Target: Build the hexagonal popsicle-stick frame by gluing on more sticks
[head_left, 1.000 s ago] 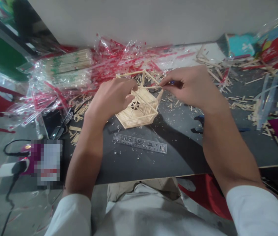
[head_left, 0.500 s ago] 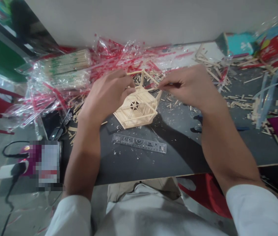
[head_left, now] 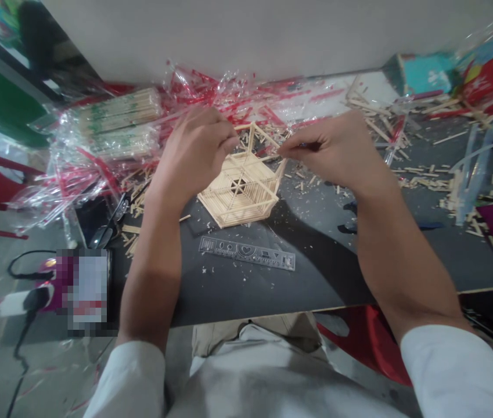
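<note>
A hexagonal frame of thin wooden sticks (head_left: 241,186) stands on the dark tabletop (head_left: 246,296), with a small dark hole in the middle of its base. My left hand (head_left: 200,148) is curled at the frame's back left; its fingertips hide whatever they grip there. At the back right corner my right hand (head_left: 327,148) pinches, thumb and forefinger together, at the end of a wooden stick of the rim. A clear plastic ruler (head_left: 247,253) with cut-out shapes lies in front of the frame.
Bundles of wrapped sticks (head_left: 118,119) and red-and-clear plastic wrappers (head_left: 211,87) crowd the back left. Cut stick pieces (head_left: 424,180) litter the right side. A pixelated device (head_left: 89,287) and cables are at the left edge. A teal box (head_left: 427,75) stands back right.
My left hand has risen slightly, its fingers drawing up and back along the rim. My right hand has shifted a little left and stays at the corner.
</note>
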The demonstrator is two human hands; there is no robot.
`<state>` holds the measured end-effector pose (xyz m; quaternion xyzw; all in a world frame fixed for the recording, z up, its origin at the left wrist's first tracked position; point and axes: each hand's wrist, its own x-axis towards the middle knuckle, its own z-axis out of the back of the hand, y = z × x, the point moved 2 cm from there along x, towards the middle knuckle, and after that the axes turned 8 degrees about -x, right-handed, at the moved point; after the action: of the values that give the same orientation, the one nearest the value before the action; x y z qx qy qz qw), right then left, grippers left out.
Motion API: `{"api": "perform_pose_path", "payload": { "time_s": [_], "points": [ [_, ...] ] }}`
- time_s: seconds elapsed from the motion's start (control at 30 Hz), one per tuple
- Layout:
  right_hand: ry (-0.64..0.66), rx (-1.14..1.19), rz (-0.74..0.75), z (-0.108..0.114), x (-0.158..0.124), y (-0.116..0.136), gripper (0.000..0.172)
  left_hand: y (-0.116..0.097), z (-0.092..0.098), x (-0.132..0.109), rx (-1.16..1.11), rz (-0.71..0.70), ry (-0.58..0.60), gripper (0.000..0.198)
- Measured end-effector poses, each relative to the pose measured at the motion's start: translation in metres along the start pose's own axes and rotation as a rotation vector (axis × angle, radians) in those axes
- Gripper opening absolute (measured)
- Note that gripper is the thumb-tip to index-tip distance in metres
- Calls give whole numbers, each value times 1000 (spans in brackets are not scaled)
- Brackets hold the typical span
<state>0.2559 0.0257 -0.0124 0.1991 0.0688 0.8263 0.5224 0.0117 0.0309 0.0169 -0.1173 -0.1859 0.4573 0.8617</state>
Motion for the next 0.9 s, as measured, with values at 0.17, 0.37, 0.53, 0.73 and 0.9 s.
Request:
{"api": "perform_pose_path", "payload": {
  "time_s": [0.17, 0.37, 0.53, 0.73, 0.9],
  "points": [
    [-113, 122, 16, -6, 4, -8, 17, -3, -3, 6, -70, -38, 11, 36],
    [-96, 241, -40, -9, 7, -11, 12, -1, -29, 19, -117, -134, 122, 32],
    [-53, 306, -116, -11, 7, -14, 11, 7, -41, 29, -101, -109, 142, 31],
    [-14, 412, -214, -10, 7, -20, 14, 5, -40, 31, -153, -96, 137, 24],
    [110, 538, -349, -2, 6, -27, 24, 0, -33, 30, -145, -73, 111, 19]
  ]
}}
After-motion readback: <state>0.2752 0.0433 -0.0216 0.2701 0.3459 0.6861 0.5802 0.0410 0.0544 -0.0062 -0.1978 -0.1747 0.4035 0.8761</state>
